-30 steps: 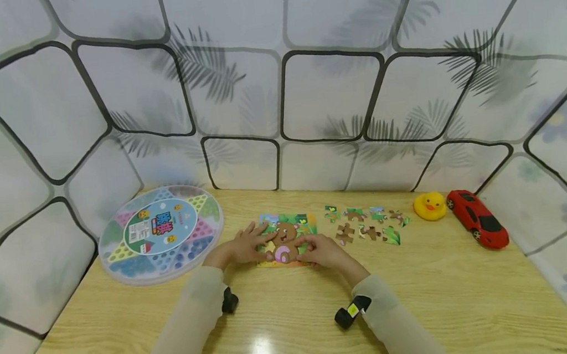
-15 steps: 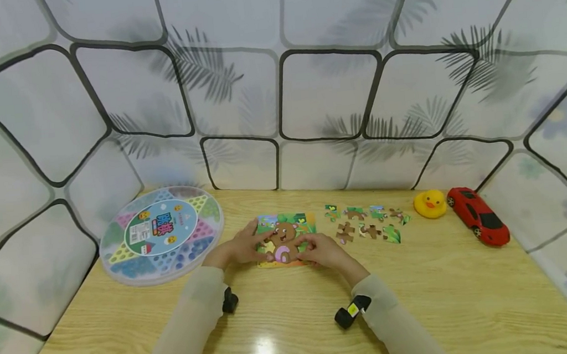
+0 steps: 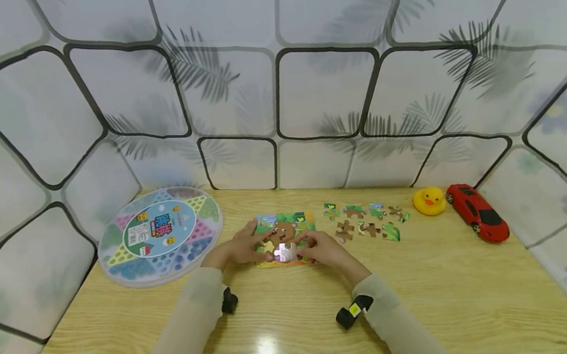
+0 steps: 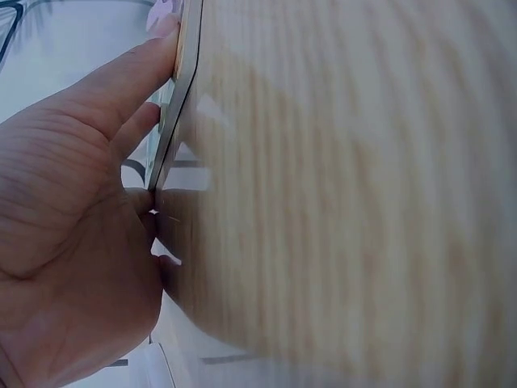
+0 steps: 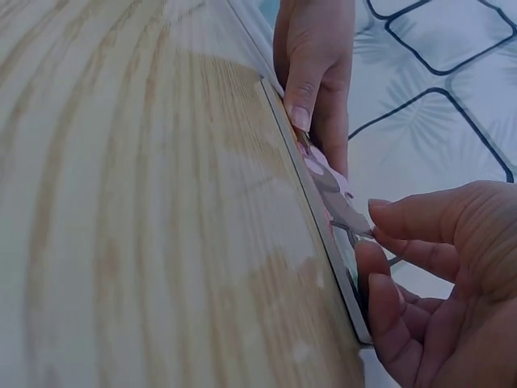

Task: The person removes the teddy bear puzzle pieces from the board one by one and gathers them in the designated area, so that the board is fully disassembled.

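A jigsaw puzzle of a brown bear (image 3: 287,226) lies on the table. My left hand (image 3: 239,250) rests on its left side, with the thumb by the lower middle in the left wrist view. A puzzle piece with the bear's pink belly (image 3: 286,252) stands tilted and shiny, its knobbed outline showing. My right hand (image 3: 323,249) pinches this piece at its right edge between thumb and fingertip. In the right wrist view, the raised piece (image 5: 339,204) slants over the puzzle's tray edge (image 5: 319,230), and the left thumb (image 5: 302,101) lies close to its far end.
Several loose puzzle pieces (image 3: 369,229) lie to the right of the puzzle. Beyond them are a yellow rubber duck (image 3: 429,201) and a red toy car (image 3: 477,213). A round board-game package (image 3: 160,236) lies at the left. A patterned wall covering (image 3: 327,93) borders the table's back.
The pink-belly piece has tilted up in my right fingers and now catches the light. My left fingers, spread wide a second ago, have drawn closer together.
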A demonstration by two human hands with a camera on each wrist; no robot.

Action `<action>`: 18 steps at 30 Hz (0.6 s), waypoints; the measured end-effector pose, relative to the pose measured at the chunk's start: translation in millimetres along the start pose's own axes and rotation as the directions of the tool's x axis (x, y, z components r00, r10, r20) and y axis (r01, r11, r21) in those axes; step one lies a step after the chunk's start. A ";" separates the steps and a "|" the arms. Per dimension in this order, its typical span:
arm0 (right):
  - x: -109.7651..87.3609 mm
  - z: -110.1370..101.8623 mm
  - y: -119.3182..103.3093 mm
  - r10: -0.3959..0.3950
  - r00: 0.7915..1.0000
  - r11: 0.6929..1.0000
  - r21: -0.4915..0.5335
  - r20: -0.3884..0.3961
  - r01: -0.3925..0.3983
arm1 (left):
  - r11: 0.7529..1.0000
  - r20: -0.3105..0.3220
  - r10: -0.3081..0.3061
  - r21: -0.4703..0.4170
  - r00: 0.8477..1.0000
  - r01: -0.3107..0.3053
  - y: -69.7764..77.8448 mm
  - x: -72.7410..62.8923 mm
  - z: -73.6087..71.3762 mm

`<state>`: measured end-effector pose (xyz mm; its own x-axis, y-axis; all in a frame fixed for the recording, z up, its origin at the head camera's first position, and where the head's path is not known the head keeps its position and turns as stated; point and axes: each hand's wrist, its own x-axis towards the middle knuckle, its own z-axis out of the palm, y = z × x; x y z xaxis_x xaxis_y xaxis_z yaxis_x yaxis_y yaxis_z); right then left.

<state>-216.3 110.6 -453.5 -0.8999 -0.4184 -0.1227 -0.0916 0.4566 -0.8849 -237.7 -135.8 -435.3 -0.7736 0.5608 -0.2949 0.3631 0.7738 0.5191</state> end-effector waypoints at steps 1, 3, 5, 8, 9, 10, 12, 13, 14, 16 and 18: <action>0.0 0.4 -0.7 0.004 1.000 1.000 0.003 -0.006 -0.004 | 1.000 -0.001 -0.003 0.001 1.000 0.003 0.0 0.2 0.0; 0.1 1.1 -1.5 0.012 1.000 1.000 0.011 -0.019 -0.012 | 1.000 -0.001 -0.005 0.004 1.000 0.005 0.0 0.8 0.2; 0.8 2.3 -1.7 0.020 0.999 1.000 0.013 -0.038 -0.019 | 1.000 -0.001 -0.006 0.006 1.000 0.006 -0.5 1.2 -0.1; 2.1 3.9 -2.0 0.040 0.997 0.999 0.008 -0.068 -0.040 | 1.000 -0.002 -0.004 0.000 1.000 0.004 -0.5 1.3 -0.4; 2.5 4.3 -2.1 0.049 0.996 0.999 0.006 -0.079 -0.048 | 1.000 -0.004 -0.002 -0.002 1.000 0.002 -0.4 1.2 -0.4; 2.8 4.9 -2.1 0.059 0.994 0.998 0.004 -0.090 -0.058 | 1.000 -0.004 0.001 -0.004 1.000 -0.001 -0.6 1.2 -0.2; 3.6 6.0 -2.2 0.074 0.991 0.997 0.010 -0.110 -0.073 | 1.000 -0.006 0.005 -0.009 1.000 -0.005 -0.6 1.1 0.2; 3.8 6.7 -2.2 0.079 0.990 0.997 0.015 -0.119 -0.078 | 1.000 -0.006 0.007 -0.011 1.000 -0.007 -0.6 1.0 0.5; 3.9 7.1 -2.0 0.081 0.989 0.997 0.022 -0.125 -0.079 | 1.000 -0.006 0.007 -0.009 1.000 -0.007 -0.5 0.8 0.5; 4.5 7.9 -1.3 0.077 0.987 0.997 0.026 -0.138 -0.074 | 1.000 -0.008 0.009 -0.005 1.000 -0.009 -0.8 0.9 0.7; 5.2 8.6 -0.2 0.069 0.986 0.997 0.032 -0.153 -0.065 | 1.000 -0.010 0.009 -0.005 1.000 -0.009 -0.9 0.6 0.8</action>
<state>-217.3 101.6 -457.8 -0.9587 -0.2611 -0.1132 -0.0195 0.4571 -0.8892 -238.0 -135.9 -436.6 -0.7754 0.5650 -0.2821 0.3677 0.7671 0.5257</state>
